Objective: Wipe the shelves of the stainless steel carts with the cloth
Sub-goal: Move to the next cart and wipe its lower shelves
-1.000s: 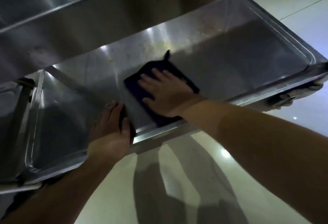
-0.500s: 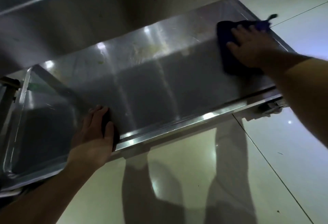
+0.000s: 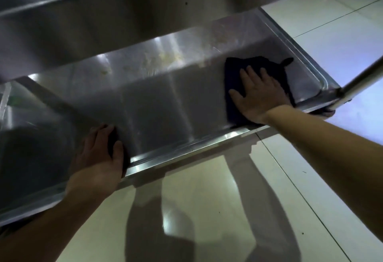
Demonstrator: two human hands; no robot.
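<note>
pressing cloth [image 3: 234,79] on shelf [image 3: 165,104]

Two hands, left hand [image 3: 97,156] and right hand [image 3: 259,98]; one cloth [image 3: 234,75]; two shelves, upper shelf [image 3: 103,23] and lower shelf [image 3: 165,100]; one post [image 3: 364,79].

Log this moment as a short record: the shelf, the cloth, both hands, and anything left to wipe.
lower shelf: stainless steel, raised rim
cloth: dark, lying flat on the lower shelf near its right end
right hand: flat, fingers spread, pressing the cloth
left hand: resting on the lower shelf by its front rim
left to wipe: pale smudges toward the back, left of the cloth
</note>
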